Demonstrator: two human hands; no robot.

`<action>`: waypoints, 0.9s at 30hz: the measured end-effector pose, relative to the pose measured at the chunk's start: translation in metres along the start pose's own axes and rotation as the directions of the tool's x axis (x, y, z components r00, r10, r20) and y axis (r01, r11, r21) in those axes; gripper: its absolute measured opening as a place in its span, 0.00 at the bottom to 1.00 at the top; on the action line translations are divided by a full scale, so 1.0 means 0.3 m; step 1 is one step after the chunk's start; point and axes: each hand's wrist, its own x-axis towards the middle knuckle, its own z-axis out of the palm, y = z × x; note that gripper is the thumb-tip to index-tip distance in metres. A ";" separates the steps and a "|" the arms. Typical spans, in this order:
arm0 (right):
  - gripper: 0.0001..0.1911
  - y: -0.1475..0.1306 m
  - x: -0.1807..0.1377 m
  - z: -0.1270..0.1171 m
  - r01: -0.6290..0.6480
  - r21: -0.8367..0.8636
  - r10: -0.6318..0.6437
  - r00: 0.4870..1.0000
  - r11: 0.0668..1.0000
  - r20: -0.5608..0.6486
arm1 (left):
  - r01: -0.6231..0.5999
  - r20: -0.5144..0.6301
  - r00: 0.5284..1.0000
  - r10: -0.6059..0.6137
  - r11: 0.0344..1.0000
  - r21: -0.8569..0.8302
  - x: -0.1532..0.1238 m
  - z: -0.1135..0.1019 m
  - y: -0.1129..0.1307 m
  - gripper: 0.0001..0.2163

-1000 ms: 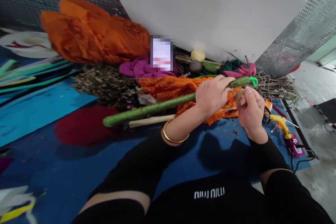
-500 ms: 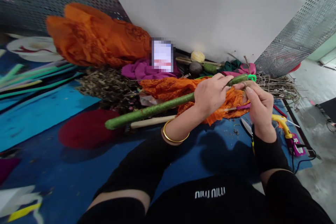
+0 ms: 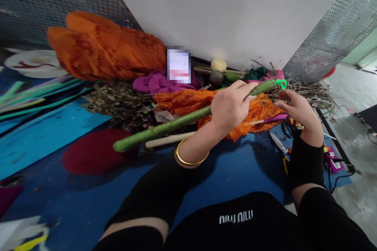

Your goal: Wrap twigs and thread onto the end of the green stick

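A long stick wrapped in green yarn (image 3: 165,128) slants over the table, its right end raised. My left hand (image 3: 231,104) is wrapped round it near that end. A bright green loop (image 3: 281,83) sticks out of the tip. Just right of the tip, my right hand (image 3: 302,110) is apart from the stick, fingers loosely curved with a gap between thumb and fingers; nothing shows in them. Loose strands of green yarn hang by my left fingertips. Under the stick lie crumpled orange cloth (image 3: 188,100) and a pale wooden stick (image 3: 169,140).
Scissors (image 3: 278,143) lie on the blue table (image 3: 224,180), below my right hand. A purple box with a black cord (image 3: 333,159) is at the right edge. Dried plant matter (image 3: 118,102), a dark red disc (image 3: 94,153) and green strips (image 3: 44,96) lie left.
My right hand has let go near the stick's tip and moved right, its fingers opening. My left hand keeps its hold on the stick. The view has shifted slightly.
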 end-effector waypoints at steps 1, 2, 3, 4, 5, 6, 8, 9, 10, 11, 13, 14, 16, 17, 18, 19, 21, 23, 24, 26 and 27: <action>0.17 -0.007 0.001 0.006 0.016 0.017 -0.017 1.000 1.000 0.016 | -0.002 -0.002 1.000 0.002 1.000 -0.001 -0.001 0.000 0.000 0.20; 0.18 -0.016 0.003 0.014 0.040 0.048 -0.041 0.999 0.998 0.026 | -0.002 -0.002 1.000 0.002 1.000 0.000 -0.002 0.000 0.000 0.20; 0.18 -0.029 0.007 0.027 0.068 0.100 -0.071 0.997 0.993 0.019 | -0.003 0.001 1.000 0.003 1.000 0.001 -0.002 0.001 0.000 0.20; 0.20 -0.044 0.013 0.045 0.104 0.178 -0.104 0.995 0.979 -0.008 | -0.003 0.004 1.000 0.003 1.000 0.003 -0.002 0.001 0.000 0.20; 0.23 -0.063 0.020 0.068 0.145 0.281 -0.138 0.989 0.949 -0.047 | -0.003 0.006 1.000 0.003 1.000 0.003 -0.002 0.001 0.000 0.20; 0.25 -0.084 0.028 0.094 0.188 0.392 -0.164 0.982 0.901 -0.094 | -0.006 0.007 1.000 0.006 1.000 0.004 -0.002 0.001 0.000 0.20; 0.24 -0.129 0.039 0.145 0.232 0.598 -0.191 0.973 0.767 -0.132 | -0.011 0.004 1.000 0.011 1.000 0.007 -0.002 0.001 -0.002 0.20; 0.19 -0.150 0.039 0.165 0.217 0.659 -0.182 0.976 0.720 -0.123 | -0.013 0.000 1.000 0.013 1.000 0.009 -0.001 0.001 -0.003 0.20; 0.15 -0.168 0.035 0.178 0.201 0.685 -0.164 0.979 0.701 -0.119 | -0.016 -0.004 1.000 0.016 1.000 0.010 0.000 0.001 -0.005 0.20; 0.13 -0.183 0.027 0.185 0.199 0.678 -0.138 0.980 0.708 -0.143 | -0.019 -0.006 1.000 0.019 1.000 0.011 0.001 0.001 -0.007 0.20; 0.13 -0.201 0.005 0.184 0.254 0.569 -0.088 0.949 0.782 -0.303 | -0.025 -0.007 1.000 0.025 1.000 0.007 0.004 0.001 -0.009 0.20; 0.13 -0.205 -0.006 0.179 0.299 0.480 -0.085 0.905 0.825 -0.417 | -0.027 -0.006 1.000 0.027 1.000 0.004 0.005 0.001 -0.010 0.20; 0.11 -0.206 -0.021 0.174 0.374 0.274 -0.143 0.782 0.886 -0.607 | -0.021 -0.005 1.000 0.021 1.000 0.001 0.008 0.001 -0.011 0.19; 0.11 -0.205 -0.024 0.174 0.399 0.181 -0.192 0.730 0.899 -0.656 | -0.016 -0.004 1.000 0.016 1.000 0.002 0.009 0.001 -0.011 0.19; 0.10 -0.203 -0.025 0.177 0.417 0.101 -0.242 0.688 0.903 -0.684 | -0.010 -0.004 1.000 0.010 1.000 0.005 0.010 0.001 -0.011 0.19; 0.10 -0.200 -0.024 0.182 0.431 0.031 -0.289 0.654 0.902 -0.699 | -0.005 -0.002 1.000 0.005 1.000 0.010 0.012 0.001 -0.012 0.19; 0.09 -0.196 -0.020 0.194 0.447 -0.091 -0.376 0.607 0.890 -0.700 | 0.002 0.001 1.000 -0.002 1.000 0.021 0.015 0.000 -0.013 0.20; 0.11 -0.193 -0.017 0.202 0.474 -0.217 -0.492 0.595 0.853 -0.635 | 0.006 0.003 1.000 -0.006 1.000 0.031 0.018 0.001 -0.016 0.20; 0.12 -0.191 -0.017 0.202 0.494 -0.273 -0.552 0.605 0.825 -0.574 | 0.008 0.006 1.000 -0.008 0.999 0.033 0.020 0.002 -0.017 0.20; 0.15 -0.188 -0.020 0.194 0.534 -0.336 -0.630 0.648 0.776 -0.428 | 0.015 0.023 1.000 -0.016 0.999 0.035 0.021 0.006 -0.019 0.20; 0.16 -0.186 -0.022 0.186 0.541 -0.336 -0.637 0.678 0.771 -0.367 | 0.022 0.034 0.999 -0.023 0.999 0.035 0.021 0.008 -0.020 0.20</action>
